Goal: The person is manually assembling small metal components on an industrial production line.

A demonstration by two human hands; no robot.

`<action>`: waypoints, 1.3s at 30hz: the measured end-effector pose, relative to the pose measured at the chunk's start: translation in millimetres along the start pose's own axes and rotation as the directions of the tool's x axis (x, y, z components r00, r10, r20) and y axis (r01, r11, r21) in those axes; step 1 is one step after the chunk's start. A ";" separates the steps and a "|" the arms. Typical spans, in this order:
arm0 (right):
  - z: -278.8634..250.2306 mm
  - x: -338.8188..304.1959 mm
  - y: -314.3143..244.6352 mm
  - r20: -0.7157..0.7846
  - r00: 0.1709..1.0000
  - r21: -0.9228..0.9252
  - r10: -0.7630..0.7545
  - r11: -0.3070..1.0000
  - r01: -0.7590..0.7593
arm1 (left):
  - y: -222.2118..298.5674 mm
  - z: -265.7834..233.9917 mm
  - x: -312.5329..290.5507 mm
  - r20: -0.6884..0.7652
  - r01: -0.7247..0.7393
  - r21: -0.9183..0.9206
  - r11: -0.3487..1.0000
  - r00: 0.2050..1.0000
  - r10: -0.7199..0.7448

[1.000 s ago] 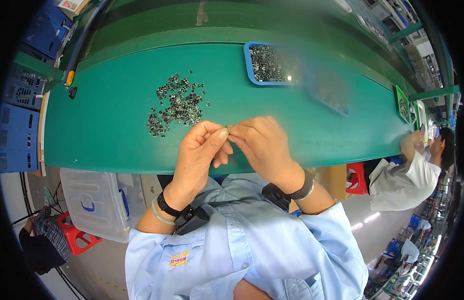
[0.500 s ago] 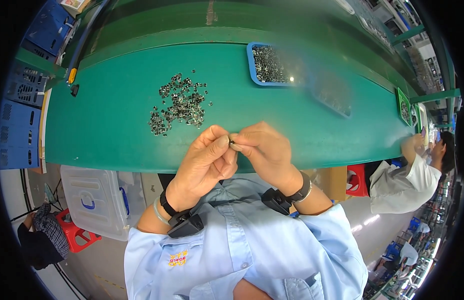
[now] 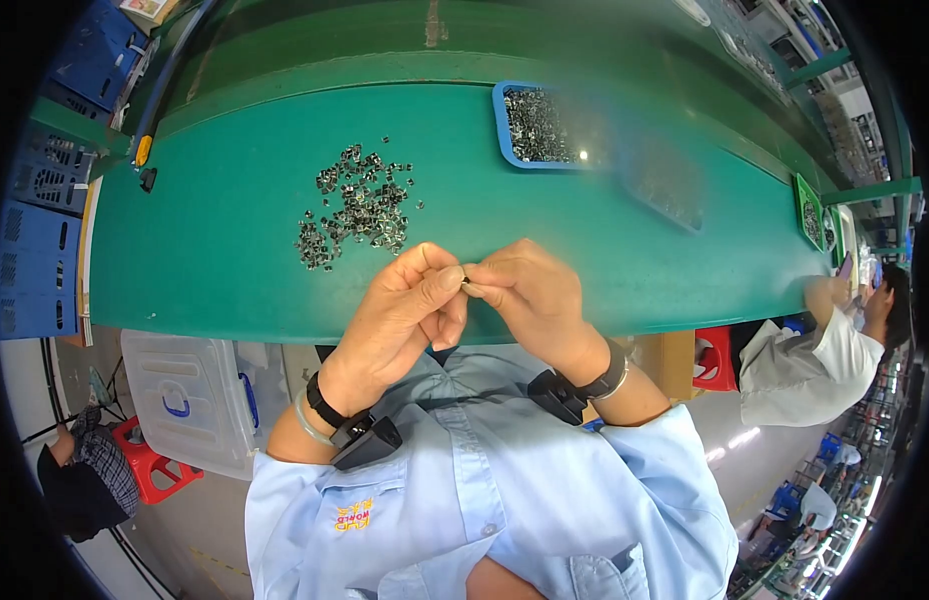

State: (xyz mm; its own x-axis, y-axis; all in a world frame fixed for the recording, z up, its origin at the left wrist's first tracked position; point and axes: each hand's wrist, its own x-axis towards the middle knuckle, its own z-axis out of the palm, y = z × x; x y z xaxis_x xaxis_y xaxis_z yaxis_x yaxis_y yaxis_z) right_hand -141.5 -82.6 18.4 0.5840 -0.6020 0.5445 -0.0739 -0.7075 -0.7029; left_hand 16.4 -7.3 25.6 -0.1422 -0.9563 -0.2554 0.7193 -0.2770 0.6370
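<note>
A person in a light blue shirt (image 3: 590, 490) pinches a tiny dark piece (image 3: 466, 281), partly hidden by the fingertips, above the near part of a green worktable (image 3: 205, 240), the left hand (image 3: 405, 310) and right hand (image 3: 533, 298) both closed on it from either side. Beyond the hands to the left, small shiny black-and-silver parts (image 3: 363, 208) lie in a loose pile, while a blue tray (image 3: 502, 130) full of similar-looking parts sits on the far side toward the right, its right portion blurred. At right, a co-worker in a pale top (image 3: 810, 375) is beside a red stool (image 3: 719, 358); at near left stands a clear lidded bin (image 3: 190, 400)
</note>
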 end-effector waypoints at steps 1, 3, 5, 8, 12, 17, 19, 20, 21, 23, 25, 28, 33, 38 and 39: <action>1.6 -0.8 0.1 -0.010 0.999 0.070 0.048 0.996 -0.047 | -0.6 0.4 -0.2 0.006 0.004 -0.051 0.999 1.000 -0.003; 3.1 -2.6 1.1 -0.015 0.995 0.139 0.096 0.986 -0.093 | -0.7 -0.3 0.5 0.020 0.008 -0.072 0.997 1.000 -0.006; 4.1 -4.8 2.0 -0.019 0.984 0.251 0.178 0.953 -0.167 | -0.8 -0.9 1.3 0.049 0.018 -0.113 0.993 0.999 -0.012; 3.7 -5.4 1.5 -0.013 0.975 0.315 0.220 0.927 -0.205 | -1.8 -0.9 2.1 0.061 0.025 -0.112 0.993 0.998 -0.018; 1.4 -5.4 2.1 0.000 0.974 0.326 0.227 0.921 -0.215 | -3.8 -2.7 3.7 0.057 0.041 -0.106 0.993 0.998 -0.035; -3.6 -5.0 2.3 0.015 0.976 0.277 0.219 0.937 -0.215 | -1.9 -0.3 6.5 0.038 0.060 -0.051 0.997 0.998 -0.058; -5.5 -5.8 3.3 0.011 0.977 0.254 0.213 0.944 -0.209 | -2.2 -0.2 7.5 0.034 0.060 -0.030 0.998 0.998 -0.059; -5.9 -7.0 4.4 0.024 0.977 0.264 0.210 0.942 -0.209 | -2.3 0.2 8.7 0.036 0.059 -0.010 0.998 0.998 -0.059; -5.7 -8.4 5.4 0.035 0.978 0.272 0.208 0.939 -0.209 | -2.3 0.7 9.8 0.039 0.060 0.011 0.998 0.997 -0.060; -10.2 -7.6 10.5 0.029 0.978 0.250 0.205 0.946 -0.206 | -3.8 -1.3 9.4 0.050 0.068 0.013 0.998 0.996 -0.069; -9.1 -6.8 11.3 0.081 0.974 0.312 0.213 0.923 -0.227 | -5.8 -3.2 7.5 0.021 0.079 0.017 0.997 0.997 -0.079; -24.4 1.4 16.4 0.055 0.974 0.236 0.220 0.945 -0.227 | -5.3 2.2 10.8 0.015 0.073 -0.048 0.996 0.997 -0.073; -73.1 33.0 57.7 -0.164 0.960 -0.263 0.227 0.928 -0.264 | -2.3 -15.9 8.9 -0.099 -0.021 -0.071 0.997 0.995 0.014; -85.1 57.7 87.3 -0.118 0.958 -0.592 0.261 0.756 -0.279 | 1.6 -23.3 -0.9 -0.146 -0.027 -0.085 0.996 0.989 0.014; -75.0 59.9 84.2 -0.064 0.974 -0.541 0.217 0.813 -0.216 | 1.8 -25.6 -2.9 -0.146 -0.036 -0.078 0.996 0.989 0.024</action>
State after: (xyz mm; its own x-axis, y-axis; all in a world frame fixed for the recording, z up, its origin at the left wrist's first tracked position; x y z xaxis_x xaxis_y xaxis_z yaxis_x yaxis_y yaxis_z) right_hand -173.3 -205.9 26.1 0.5016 -0.7633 0.4072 -0.6238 -0.6452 -0.4410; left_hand 35.5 -2.7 8.9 -0.0239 -0.9388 -0.3436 0.7749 -0.2346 0.5870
